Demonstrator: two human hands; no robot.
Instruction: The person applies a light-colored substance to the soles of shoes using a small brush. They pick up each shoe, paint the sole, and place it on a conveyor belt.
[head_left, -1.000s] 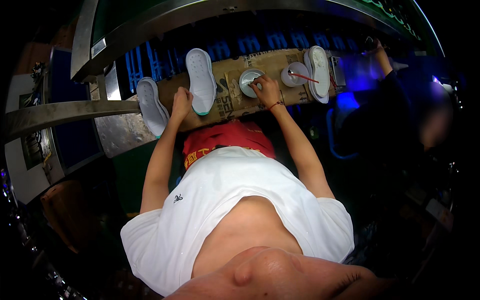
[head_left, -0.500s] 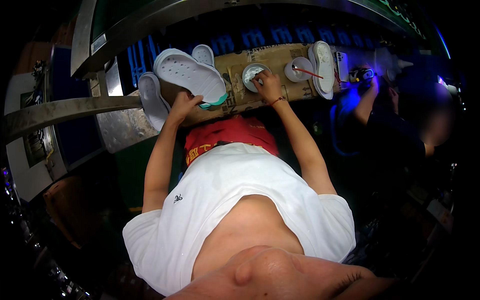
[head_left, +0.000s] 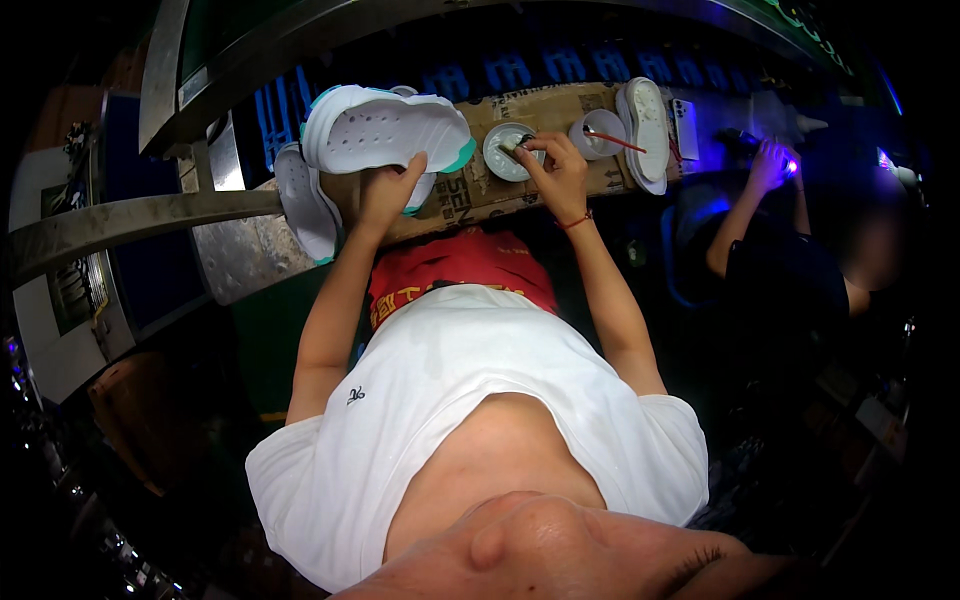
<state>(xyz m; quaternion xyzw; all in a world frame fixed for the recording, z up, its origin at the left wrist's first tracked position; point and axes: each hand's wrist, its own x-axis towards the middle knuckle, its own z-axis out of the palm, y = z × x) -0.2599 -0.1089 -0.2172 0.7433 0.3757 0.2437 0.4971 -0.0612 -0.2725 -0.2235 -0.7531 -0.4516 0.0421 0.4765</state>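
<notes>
My left hand (head_left: 385, 200) grips the near edge of a white shoe sole (head_left: 370, 128) with teal trim and small holes, holding it tilted above the bench. The thumb lies on its rim; the other fingers are mostly hidden. Between the fingertips of my right hand (head_left: 560, 178) is a small pale piece (head_left: 511, 144) with a dark side, too small to name surely. It is over a round white dish (head_left: 496, 166) smeared with a whitish substance. More white soles lie around the left hand, one sole (head_left: 302, 195) at its left and others partly covered beneath.
Flattened cardboard (head_left: 480, 195) covers the bench. Right of the dish stand a translucent cup (head_left: 598, 145) with a red stick, a pair of soles (head_left: 650, 130) and a phone (head_left: 685, 128). A metal bar (head_left: 150, 222) crosses at left. A co-worker's hand (head_left: 770, 165) holds a violet light.
My left hand has lifted and tilted the sole, shifting it rightward. My right hand has drawn up from inside the dish with the small pale piece. The co-worker's hands have moved.
</notes>
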